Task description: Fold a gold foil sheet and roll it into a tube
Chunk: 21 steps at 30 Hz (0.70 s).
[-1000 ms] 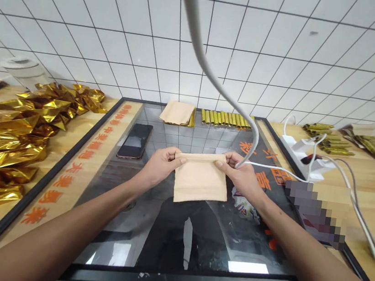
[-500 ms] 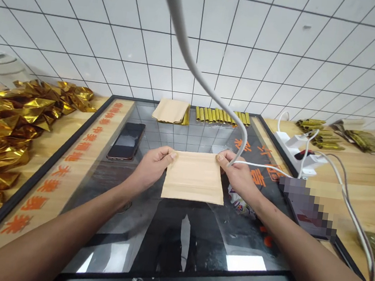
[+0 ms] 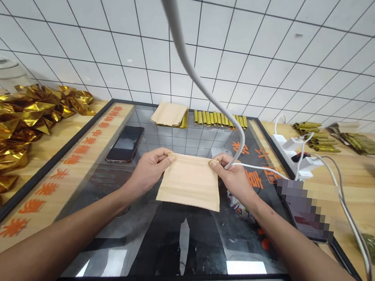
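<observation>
A tan paper sheet or flat pouch (image 3: pixel 191 183) is held above the dark glass tabletop (image 3: pixel 99 230); which of the two it is I cannot tell. My left hand (image 3: pixel 149 168) pinches its far left corner between thumb and fingers. At the far right corner, my right hand (image 3: pixel 233 176) has the same kind of pinch. Behind it lies a stack of tan sheets with gold undersides (image 3: pixel 169 114). Beside that stack runs a row of small gold rolls (image 3: pixel 219 119).
Crumpled gold foil pieces (image 3: pixel 5 130) cover the wooden surface at left. A phone (image 3: pixel 125 144) lies on the glass. A white cable (image 3: pixel 196 77) hangs across in front of the wall. At right are a power strip (image 3: pixel 293 152), a pixelated dark device (image 3: pixel 305 211) and folded gold-green packets (image 3: pixel 360 139).
Both hands and the tan piece have shifted slightly left, and the piece tilts a little, its right side lower. The grip is unchanged. The camera view has also moved slightly.
</observation>
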Each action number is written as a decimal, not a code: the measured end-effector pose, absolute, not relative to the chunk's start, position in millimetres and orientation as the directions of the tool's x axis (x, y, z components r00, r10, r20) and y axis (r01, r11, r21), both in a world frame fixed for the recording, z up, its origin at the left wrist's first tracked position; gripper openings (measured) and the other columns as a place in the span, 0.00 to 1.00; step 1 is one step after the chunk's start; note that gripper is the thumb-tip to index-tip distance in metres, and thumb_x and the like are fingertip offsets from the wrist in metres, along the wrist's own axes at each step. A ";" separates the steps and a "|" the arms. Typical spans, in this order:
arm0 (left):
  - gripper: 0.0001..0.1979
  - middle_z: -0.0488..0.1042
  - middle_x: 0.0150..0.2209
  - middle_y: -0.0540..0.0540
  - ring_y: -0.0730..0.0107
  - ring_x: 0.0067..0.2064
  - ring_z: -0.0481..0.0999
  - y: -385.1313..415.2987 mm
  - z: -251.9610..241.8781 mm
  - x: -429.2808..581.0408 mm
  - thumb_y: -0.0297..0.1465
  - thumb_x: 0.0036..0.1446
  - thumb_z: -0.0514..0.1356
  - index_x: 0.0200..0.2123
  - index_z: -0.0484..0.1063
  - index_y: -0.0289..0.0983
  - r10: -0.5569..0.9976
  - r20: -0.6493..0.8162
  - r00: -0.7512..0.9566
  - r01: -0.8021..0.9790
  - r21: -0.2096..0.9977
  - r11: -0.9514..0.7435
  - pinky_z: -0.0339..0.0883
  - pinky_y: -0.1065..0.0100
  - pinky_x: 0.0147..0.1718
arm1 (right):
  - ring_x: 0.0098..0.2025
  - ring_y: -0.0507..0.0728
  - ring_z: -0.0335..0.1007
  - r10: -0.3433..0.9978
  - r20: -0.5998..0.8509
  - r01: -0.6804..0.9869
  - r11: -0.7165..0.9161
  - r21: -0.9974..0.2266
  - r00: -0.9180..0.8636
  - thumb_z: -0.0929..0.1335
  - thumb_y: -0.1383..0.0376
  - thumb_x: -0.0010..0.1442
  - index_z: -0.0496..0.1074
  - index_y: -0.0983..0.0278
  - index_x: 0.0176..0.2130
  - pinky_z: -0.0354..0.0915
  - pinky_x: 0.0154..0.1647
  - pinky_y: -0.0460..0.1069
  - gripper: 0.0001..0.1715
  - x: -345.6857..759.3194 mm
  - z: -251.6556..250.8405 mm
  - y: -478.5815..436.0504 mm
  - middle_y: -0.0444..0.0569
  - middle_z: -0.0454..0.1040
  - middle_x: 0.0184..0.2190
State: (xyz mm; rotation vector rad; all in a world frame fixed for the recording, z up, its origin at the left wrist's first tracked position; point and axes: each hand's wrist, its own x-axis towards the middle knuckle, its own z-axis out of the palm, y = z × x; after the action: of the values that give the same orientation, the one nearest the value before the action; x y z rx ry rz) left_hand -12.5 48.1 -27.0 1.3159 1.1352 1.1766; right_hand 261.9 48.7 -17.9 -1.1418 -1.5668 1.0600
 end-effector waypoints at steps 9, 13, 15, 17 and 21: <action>0.20 0.84 0.38 0.45 0.64 0.37 0.82 47.8 -29.6 -11.1 0.45 0.51 0.76 0.40 0.79 0.37 0.981 0.015 0.194 -0.070 0.998 -0.001 0.76 0.65 0.39 | 0.31 0.54 0.64 0.980 0.172 0.196 0.190 -0.962 -0.105 0.76 0.40 0.59 0.75 0.60 0.32 0.61 0.33 0.50 0.28 261.9 -14.0 48.7 0.44 0.72 0.28; 0.18 0.81 0.31 0.48 0.67 0.31 0.77 47.8 -33.5 -12.5 0.45 0.54 0.73 0.33 0.77 0.37 0.990 0.010 0.140 0.001 1.000 -0.010 0.70 0.68 0.30 | 0.31 0.55 0.65 0.985 0.147 0.213 0.164 -0.963 -0.095 0.77 0.40 0.58 0.75 0.60 0.32 0.63 0.33 0.50 0.28 263.6 -16.1 49.0 0.45 0.73 0.27; 0.18 0.77 0.27 0.50 0.70 0.27 0.73 47.6 -34.4 -12.8 0.46 0.54 0.73 0.31 0.75 0.38 0.993 0.017 0.114 0.045 0.999 -0.023 0.64 0.70 0.26 | 0.31 0.56 0.67 0.985 0.138 0.223 0.157 -0.962 -0.099 0.77 0.39 0.58 0.76 0.60 0.32 0.64 0.33 0.50 0.28 264.6 -17.6 49.5 0.45 0.75 0.28; 0.19 0.74 0.24 0.52 0.73 0.25 0.69 47.4 -34.4 -12.2 0.46 0.54 0.72 0.29 0.73 0.38 0.994 0.026 0.104 0.065 0.997 -0.033 0.60 0.71 0.25 | 0.31 0.56 0.67 0.985 0.145 0.222 0.163 -0.961 -0.095 0.77 0.39 0.58 0.76 0.60 0.32 0.64 0.32 0.50 0.28 265.4 -18.7 50.2 0.46 0.75 0.28; 0.21 0.74 0.25 0.51 0.72 0.26 0.70 46.8 -32.5 -9.1 0.48 0.52 0.72 0.27 0.70 0.38 0.992 0.017 0.128 0.033 0.999 -0.021 0.62 0.71 0.27 | 0.31 0.55 0.64 0.982 0.175 0.219 0.188 -0.957 -0.076 0.76 0.40 0.60 0.75 0.60 0.30 0.61 0.33 0.50 0.28 266.9 -19.4 50.9 0.45 0.73 0.27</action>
State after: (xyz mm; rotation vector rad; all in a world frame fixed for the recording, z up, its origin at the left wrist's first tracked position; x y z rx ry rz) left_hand -9.1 46.8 -32.5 1.3060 1.1298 1.1114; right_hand 266.9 50.9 -19.4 -1.2039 -1.4973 0.9945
